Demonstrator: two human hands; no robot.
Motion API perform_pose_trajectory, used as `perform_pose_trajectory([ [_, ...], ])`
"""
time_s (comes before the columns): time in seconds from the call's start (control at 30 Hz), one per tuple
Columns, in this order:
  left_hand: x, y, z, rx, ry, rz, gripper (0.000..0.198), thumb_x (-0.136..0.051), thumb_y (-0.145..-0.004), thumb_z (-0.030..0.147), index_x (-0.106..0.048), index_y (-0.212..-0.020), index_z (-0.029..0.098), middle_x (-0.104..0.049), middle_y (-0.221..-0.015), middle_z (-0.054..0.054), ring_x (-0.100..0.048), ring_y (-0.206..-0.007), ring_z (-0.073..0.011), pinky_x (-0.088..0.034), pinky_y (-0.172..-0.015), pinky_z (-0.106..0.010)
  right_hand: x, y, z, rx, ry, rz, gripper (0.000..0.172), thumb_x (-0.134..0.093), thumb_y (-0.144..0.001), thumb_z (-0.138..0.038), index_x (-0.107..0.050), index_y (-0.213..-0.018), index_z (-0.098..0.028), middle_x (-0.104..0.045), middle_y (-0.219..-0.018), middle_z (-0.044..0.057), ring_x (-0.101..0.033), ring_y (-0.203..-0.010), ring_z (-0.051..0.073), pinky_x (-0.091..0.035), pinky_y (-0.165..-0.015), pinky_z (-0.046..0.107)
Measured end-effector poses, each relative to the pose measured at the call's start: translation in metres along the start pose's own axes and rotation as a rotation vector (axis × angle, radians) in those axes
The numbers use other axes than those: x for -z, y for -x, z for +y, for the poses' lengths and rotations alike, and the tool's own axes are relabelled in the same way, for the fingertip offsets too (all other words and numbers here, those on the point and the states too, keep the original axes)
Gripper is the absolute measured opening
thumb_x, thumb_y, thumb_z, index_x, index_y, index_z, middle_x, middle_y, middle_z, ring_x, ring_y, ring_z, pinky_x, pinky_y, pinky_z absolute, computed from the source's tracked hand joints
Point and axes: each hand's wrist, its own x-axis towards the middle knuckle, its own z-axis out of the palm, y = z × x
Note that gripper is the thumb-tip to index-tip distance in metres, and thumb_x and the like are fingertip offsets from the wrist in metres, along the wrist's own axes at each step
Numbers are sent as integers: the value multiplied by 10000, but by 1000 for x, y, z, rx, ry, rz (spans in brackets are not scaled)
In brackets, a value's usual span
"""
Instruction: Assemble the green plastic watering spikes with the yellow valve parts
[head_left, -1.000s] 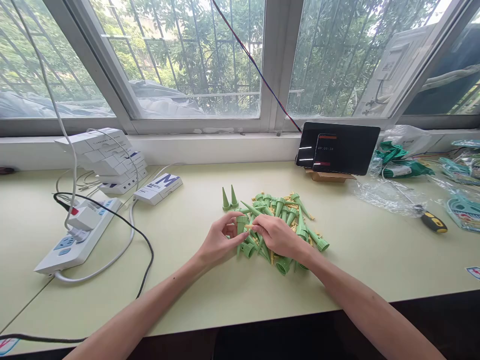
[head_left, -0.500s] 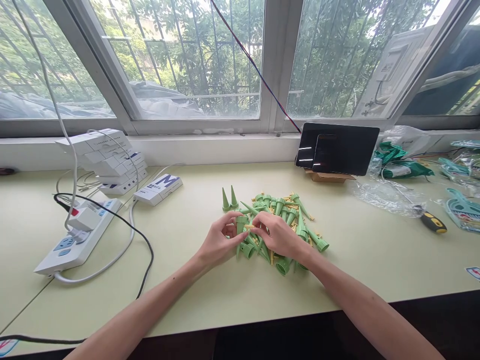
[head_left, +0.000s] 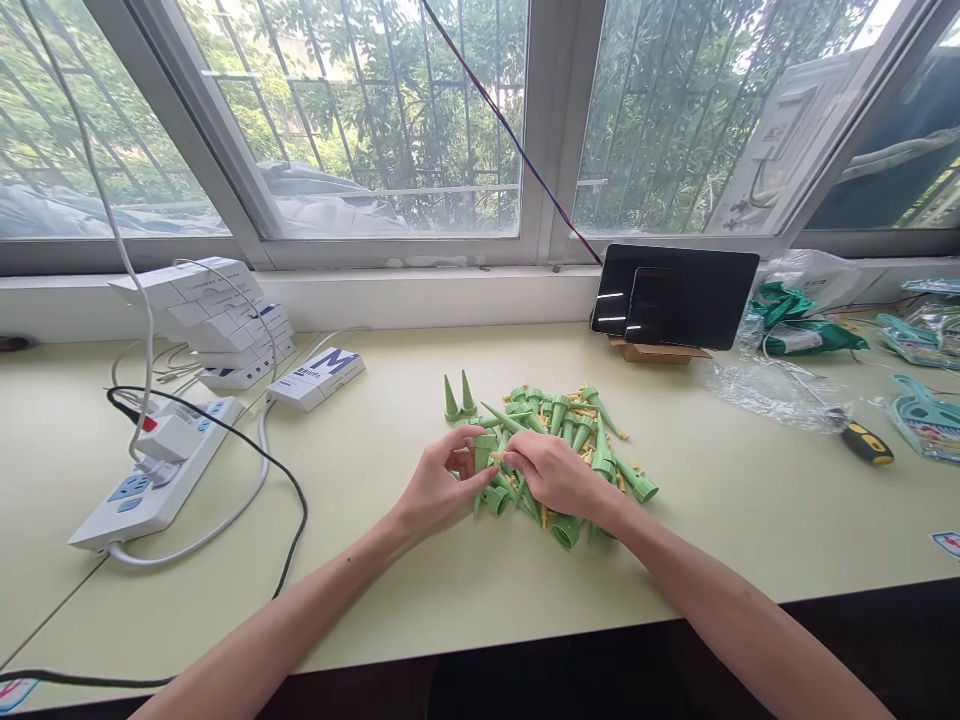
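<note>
My left hand point(head_left: 442, 475) is closed around a green plastic watering spike point(head_left: 482, 455), its wide collar up and its point down. My right hand point(head_left: 551, 468) pinches a small yellow valve piece point(head_left: 496, 456) against the spike's side, just below the collar. Its fingertips hide most of that piece. Under and behind both hands lies a pile of green spikes point(head_left: 602, 458) mixed with small yellow pieces. Two green spikes point(head_left: 459, 398) stand upright, points up, beyond my left hand.
At left are a white power strip point(head_left: 169, 480) with cables, stacked white boxes point(head_left: 232, 320) and a single box point(head_left: 317, 379). A black tablet point(head_left: 679, 298) leans at the back. To the right lie a yellow-black handle point(head_left: 868, 444) and plastic-wrapped packs point(head_left: 814, 337).
My right hand's fingers have curled slightly further over the yellow piece, so less of it shows. The left hand and its spike have stayed almost still.
</note>
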Motion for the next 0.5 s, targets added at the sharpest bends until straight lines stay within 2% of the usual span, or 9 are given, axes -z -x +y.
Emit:
perform_pose_trajectory([
  [0.5,-2,3,-1,-142,-137,33,320,-683,-831,248,-541,-1116,218,-417,-546,93,-407,-485,-71,-403,-500,-193,3,-1,-2,-16,-161,-15,302,-364,-1000,-222,-425,-706,-185,-472,-666,-8,-405,-612,129,-321,-595,255],
])
